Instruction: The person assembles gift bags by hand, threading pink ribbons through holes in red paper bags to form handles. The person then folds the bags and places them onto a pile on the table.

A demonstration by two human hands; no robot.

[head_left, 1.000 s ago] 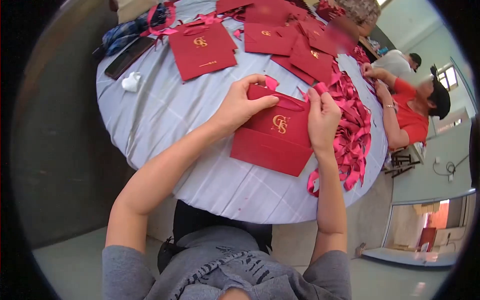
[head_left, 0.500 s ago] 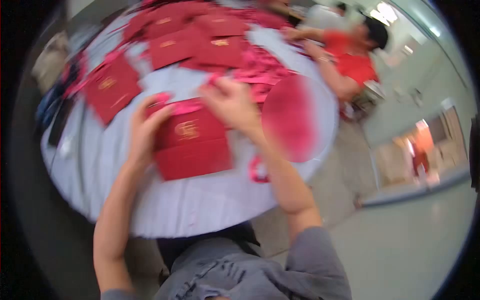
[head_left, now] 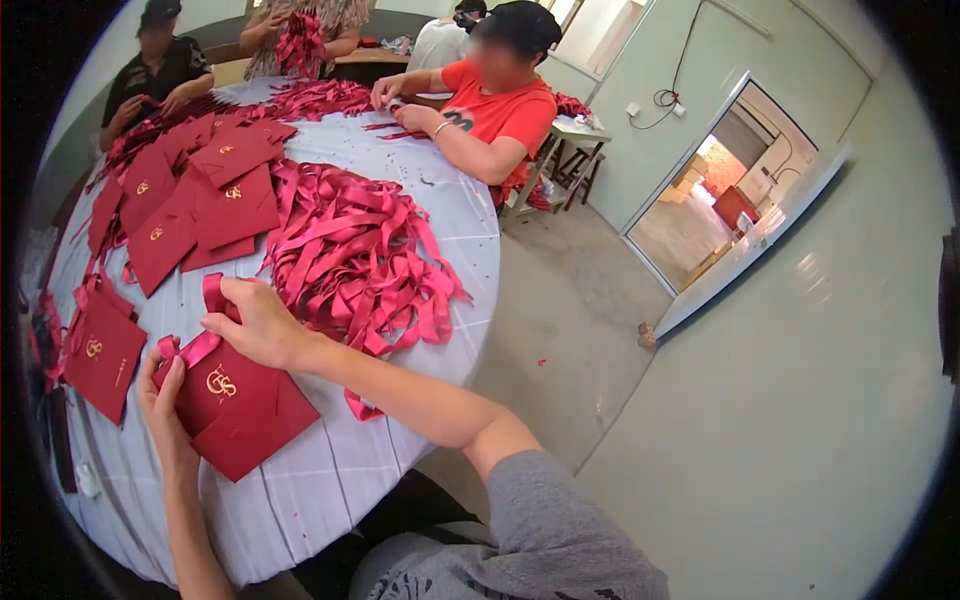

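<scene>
The head view is showing the left hand point(head_left: 165, 400) holding a dark red envelope point(head_left: 248, 412) by its upper left side, its fingers clamping on the edge with the thumb lying in front. The right hand point(head_left: 262, 325) is hovering over the top edge, its fingers curling round a loose pink ribbon point(head_left: 213, 290); the exact grip is hiding behind the knuckles. A shiny pink band point(head_left: 203, 348) is crossing the envelope's top between the two hands. The envelope is lying tilted near the rim of a round, white-covered worktop point(head_left: 320, 485), its gold lettering facing up and a folded panel covering its lower part.

A large tangled heap of pink ribbons point(head_left: 350, 250) is spreading just beyond the right hand, and a small ribbon loop point(head_left: 362, 405) is resting nearer the rim. A pile of finished-looking red envelopes point(head_left: 190, 195) is overlapping farther out on the left, while another red envelope point(head_left: 103, 350) is lying just beside the left hand. A crumpled white scrap point(head_left: 88, 478) is sitting near the left rim.

Across the worktop, a person in a red shirt point(head_left: 505, 110) is handling ribbons with both hands. A person in a black shirt point(head_left: 160, 75) is working at the far left, and a person in a patterned top point(head_left: 345, 18) is holding a ribbon bunch point(head_left: 300, 45).
</scene>
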